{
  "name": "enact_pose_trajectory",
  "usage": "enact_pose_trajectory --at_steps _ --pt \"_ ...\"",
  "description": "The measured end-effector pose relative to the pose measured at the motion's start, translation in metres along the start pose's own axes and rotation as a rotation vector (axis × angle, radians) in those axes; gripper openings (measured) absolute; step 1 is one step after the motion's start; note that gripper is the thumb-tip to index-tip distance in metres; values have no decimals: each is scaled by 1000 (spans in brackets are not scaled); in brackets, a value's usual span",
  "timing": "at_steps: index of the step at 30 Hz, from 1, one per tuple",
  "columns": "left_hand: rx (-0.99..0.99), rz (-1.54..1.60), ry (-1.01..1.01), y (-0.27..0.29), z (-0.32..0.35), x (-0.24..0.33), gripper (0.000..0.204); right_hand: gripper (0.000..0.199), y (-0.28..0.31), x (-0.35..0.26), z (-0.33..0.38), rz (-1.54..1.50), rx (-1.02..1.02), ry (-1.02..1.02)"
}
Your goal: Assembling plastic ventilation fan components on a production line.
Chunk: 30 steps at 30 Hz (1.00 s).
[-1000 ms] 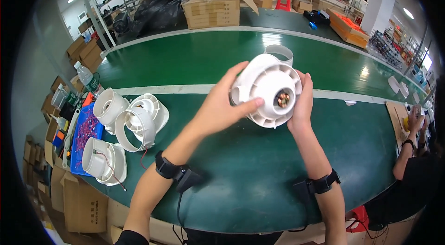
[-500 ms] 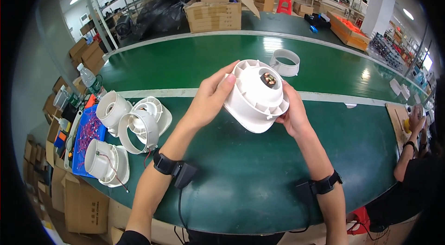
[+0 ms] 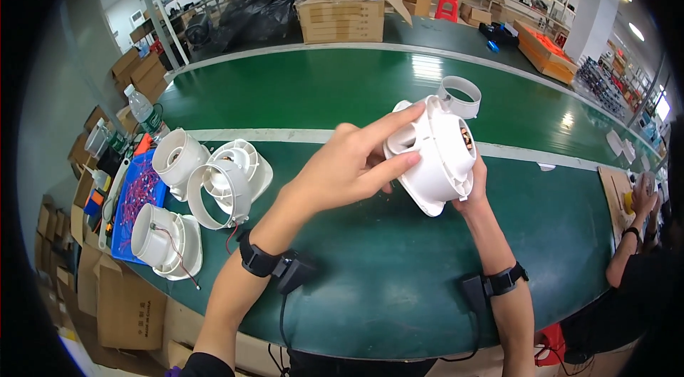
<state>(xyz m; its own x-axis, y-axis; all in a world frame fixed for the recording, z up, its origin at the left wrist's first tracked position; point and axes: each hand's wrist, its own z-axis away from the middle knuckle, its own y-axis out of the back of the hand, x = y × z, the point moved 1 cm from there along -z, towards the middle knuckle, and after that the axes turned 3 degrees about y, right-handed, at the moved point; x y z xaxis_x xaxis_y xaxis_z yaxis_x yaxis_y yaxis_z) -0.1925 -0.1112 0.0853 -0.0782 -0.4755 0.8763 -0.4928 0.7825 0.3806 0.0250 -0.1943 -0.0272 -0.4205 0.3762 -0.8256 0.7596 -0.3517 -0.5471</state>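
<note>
I hold a white plastic fan housing (image 3: 438, 152) with a round duct collar above the green table (image 3: 342, 291). Its open round face points right, and a small motor part shows inside. My left hand (image 3: 356, 163) grips the housing's left side, with fingers spread over the back and rim. Under its lower right edge sits my right hand (image 3: 474, 188), mostly hidden behind the part. Both wrists wear black bands with cables.
Three similar white fan housings (image 3: 214, 184) lie at the table's left beside a blue tray (image 3: 139, 199) of small parts and a water bottle (image 3: 144, 115). Cardboard boxes (image 3: 342, 13) stand behind. Another person's hand (image 3: 641, 202) is at the right edge.
I have turned the housing in my hands: its open face first pointed at me, then upward, and now faces right. My left hand shifted across its back.
</note>
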Motion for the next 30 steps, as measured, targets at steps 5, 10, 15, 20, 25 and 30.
enact_pose_trajectory --at_steps 5,10,15,20,25,30 --pt "360 -257 -375 0 -2 -9 34 52 -17 -18 2 84 -84 168" --pt "496 -338 -394 -10 -4 -25 32 49 -14 -14 -1 106 -85 238" --pt "577 -3 -100 -13 -10 -42 27 47 -31 -11 4 298 50 412" --pt "555 241 144 4 -17 -71 37 43 -51 -7 15 590 98 550" --pt "257 419 247 2 -18 -77 56 39 -50 -12 13 932 152 796" --pt "-8 436 68 24 -5 -116 92 39 -70 -32 34 1070 -57 952"
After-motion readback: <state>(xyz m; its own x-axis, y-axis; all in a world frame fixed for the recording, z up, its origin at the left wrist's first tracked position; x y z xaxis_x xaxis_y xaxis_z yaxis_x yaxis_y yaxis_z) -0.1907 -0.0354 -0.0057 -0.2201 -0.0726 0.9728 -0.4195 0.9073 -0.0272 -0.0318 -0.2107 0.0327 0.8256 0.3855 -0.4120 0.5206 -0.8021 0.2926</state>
